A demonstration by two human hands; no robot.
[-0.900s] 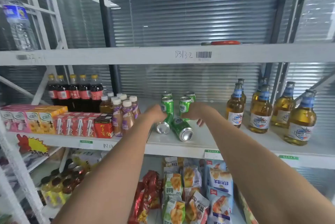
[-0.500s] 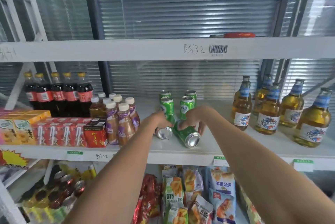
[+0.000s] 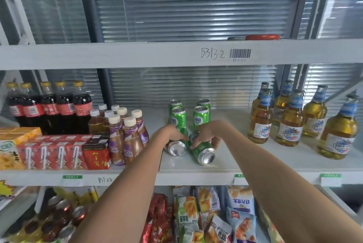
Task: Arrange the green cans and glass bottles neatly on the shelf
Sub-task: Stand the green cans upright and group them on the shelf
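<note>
Two green cans lie on their sides on the white shelf (image 3: 255,162), their silver bases toward me. My left hand (image 3: 169,133) grips the left lying can (image 3: 176,147). My right hand (image 3: 208,133) wraps the right lying can (image 3: 203,152). Behind my hands several green cans (image 3: 178,117) stand upright in two short rows. At the right of the same shelf, several glass bottles (image 3: 290,122) of yellow drink with blue neck labels stand loosely grouped, one bottle (image 3: 338,136) apart at the far right.
Left on the shelf stand cola bottles (image 3: 49,107), purple-labelled coffee bottles (image 3: 125,134) and red drink cartons (image 3: 51,152). The upper shelf beam (image 3: 137,54) hangs above with a red tool (image 3: 262,37) on it. Snack bags (image 3: 206,215) and jars fill the lower shelf.
Both hands have closed further around the two lying cans. The view has shifted slightly left and down; the cans stay on their sides.
</note>
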